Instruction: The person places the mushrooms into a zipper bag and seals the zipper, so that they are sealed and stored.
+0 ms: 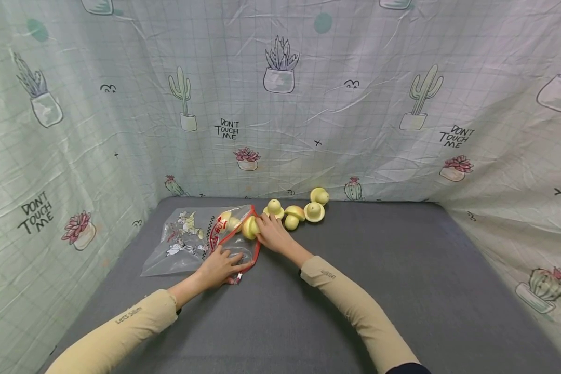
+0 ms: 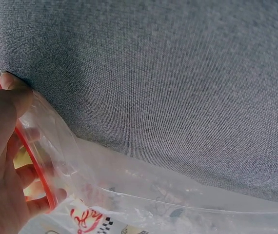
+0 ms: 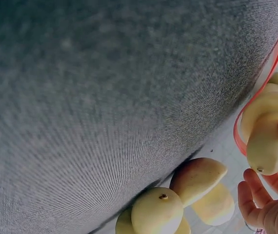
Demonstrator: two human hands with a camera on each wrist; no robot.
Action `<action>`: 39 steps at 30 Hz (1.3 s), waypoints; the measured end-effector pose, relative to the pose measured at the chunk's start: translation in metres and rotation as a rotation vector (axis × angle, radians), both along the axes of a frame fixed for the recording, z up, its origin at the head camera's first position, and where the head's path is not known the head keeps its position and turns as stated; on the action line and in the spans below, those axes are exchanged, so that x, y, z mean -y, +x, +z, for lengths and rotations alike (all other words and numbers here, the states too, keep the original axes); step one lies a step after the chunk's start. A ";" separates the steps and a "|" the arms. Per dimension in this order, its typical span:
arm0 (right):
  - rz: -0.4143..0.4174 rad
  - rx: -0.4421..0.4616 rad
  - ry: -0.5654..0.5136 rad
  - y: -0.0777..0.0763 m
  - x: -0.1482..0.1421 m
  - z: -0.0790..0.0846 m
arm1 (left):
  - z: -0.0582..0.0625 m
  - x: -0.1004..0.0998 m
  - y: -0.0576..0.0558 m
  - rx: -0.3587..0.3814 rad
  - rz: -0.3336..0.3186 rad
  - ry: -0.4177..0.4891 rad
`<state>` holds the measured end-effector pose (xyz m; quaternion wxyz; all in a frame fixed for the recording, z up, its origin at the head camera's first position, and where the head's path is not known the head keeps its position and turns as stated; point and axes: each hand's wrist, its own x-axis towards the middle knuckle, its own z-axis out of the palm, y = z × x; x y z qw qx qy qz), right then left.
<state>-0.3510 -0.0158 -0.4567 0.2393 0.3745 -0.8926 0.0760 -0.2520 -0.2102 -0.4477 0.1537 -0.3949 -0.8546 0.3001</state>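
A clear plastic zip bag point(image 1: 168, 259) with a red-edged mouth and printed cartoon figures lies flat on the left of the table. My left hand point(image 1: 218, 266) grips the near side of its mouth, thumb at the red zip edge point(image 2: 36, 168) and the other fingers inside the opening. At the far side of the mouth, my right hand point(image 1: 275, 235) holds a pale yellow toy mushroom point(image 3: 268, 144), its cap pointing into the bag. Another mushroom point(image 1: 234, 223) shows through the plastic, inside the bag. Several more lie just right of the bag, including a mushroom with a reddish cap point(image 1: 293, 216).
A dark grey cloth-covered table point(image 1: 355, 291) spreads under everything. Two mushrooms sit close together near the back edge, one cap-down mushroom point(image 1: 315, 212) in front of another point(image 1: 320, 196). A curtain with printed cacti point(image 1: 308, 130) hangs behind and on both sides.
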 end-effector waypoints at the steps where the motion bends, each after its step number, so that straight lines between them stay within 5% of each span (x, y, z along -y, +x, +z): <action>1: -0.006 0.009 0.013 0.000 0.000 0.001 | 0.000 0.000 0.000 0.000 -0.001 0.001; 8: -0.036 0.029 0.129 0.001 0.000 0.004 | -0.001 0.001 0.000 -0.004 -0.001 0.000; 25: 0.084 -0.065 0.216 0.008 -0.006 0.010 | 0.000 0.000 0.001 -0.016 -0.004 -0.009; 39: 0.152 0.080 0.258 0.011 -0.025 0.008 | -0.001 0.001 -0.001 0.034 -0.005 0.030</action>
